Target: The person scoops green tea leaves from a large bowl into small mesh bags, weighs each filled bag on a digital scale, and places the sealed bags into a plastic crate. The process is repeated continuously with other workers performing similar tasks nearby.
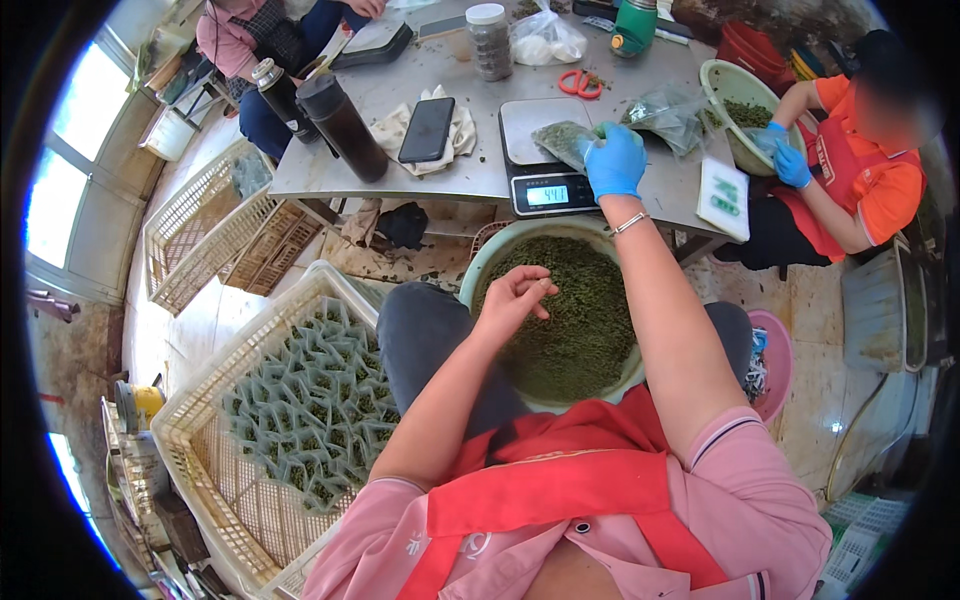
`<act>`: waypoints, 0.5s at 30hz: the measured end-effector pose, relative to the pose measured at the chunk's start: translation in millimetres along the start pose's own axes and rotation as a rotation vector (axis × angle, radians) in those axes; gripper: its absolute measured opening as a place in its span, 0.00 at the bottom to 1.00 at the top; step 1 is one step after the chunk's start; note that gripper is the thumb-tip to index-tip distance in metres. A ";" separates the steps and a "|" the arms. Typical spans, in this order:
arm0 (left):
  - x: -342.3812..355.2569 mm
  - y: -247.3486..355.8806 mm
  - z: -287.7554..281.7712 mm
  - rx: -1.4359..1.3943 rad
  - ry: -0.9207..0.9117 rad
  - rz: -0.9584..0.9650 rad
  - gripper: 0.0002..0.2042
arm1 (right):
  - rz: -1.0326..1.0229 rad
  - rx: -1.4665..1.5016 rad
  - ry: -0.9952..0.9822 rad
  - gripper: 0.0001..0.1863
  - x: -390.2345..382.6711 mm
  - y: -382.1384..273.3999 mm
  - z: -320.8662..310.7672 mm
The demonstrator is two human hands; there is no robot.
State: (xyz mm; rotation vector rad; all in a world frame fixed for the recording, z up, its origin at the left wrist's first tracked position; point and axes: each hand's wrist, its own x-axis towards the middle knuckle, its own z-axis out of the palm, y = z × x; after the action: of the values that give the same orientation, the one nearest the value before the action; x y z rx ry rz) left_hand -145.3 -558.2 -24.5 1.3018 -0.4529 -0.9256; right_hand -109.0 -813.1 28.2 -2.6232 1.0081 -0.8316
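My right hand (614,163), in a blue glove, grips the top of a clear plastic bag (566,142) with green bits in it. The bag leans over the metal plate of a digital scale (547,194), whose display is lit. My bare left hand (517,300) hovers above a round basin (484,262) between my knees; its fingers are loosely bent and apart, with nothing seen in them. Small green buds or seeds (570,325) fill much of that basin. Right of the scale lies another clear bag (667,117) with some green inside.
A steel table (455,190) holds a phone (427,130), dark bottle (343,130), lidded jar (488,42) and red scissors (580,84). At left stands a crate (210,440) of filled bags (310,405). A co-worker (850,160) in blue gloves works at another basin (712,85); another person (262,45) sits far left.
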 end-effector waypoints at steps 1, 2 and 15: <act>1.1 0.8 0.8 -0.001 -0.002 -0.004 0.14 | 0.037 0.142 0.004 0.23 -2.1 0.1 -1.0; 0.6 1.3 0.1 -0.004 0.001 -0.008 0.14 | 0.072 0.286 0.004 0.20 -7.9 0.6 -1.4; 1.5 -1.7 -3.3 0.013 0.157 0.119 0.11 | -0.679 0.198 -1.014 0.08 -282.4 19.6 -8.5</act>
State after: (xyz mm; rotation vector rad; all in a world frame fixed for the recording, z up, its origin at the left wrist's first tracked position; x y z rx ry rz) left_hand -142.5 -557.3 -27.2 1.3338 -0.4098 -0.7161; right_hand -296.0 -638.9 -93.9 -2.6223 -0.2211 0.3494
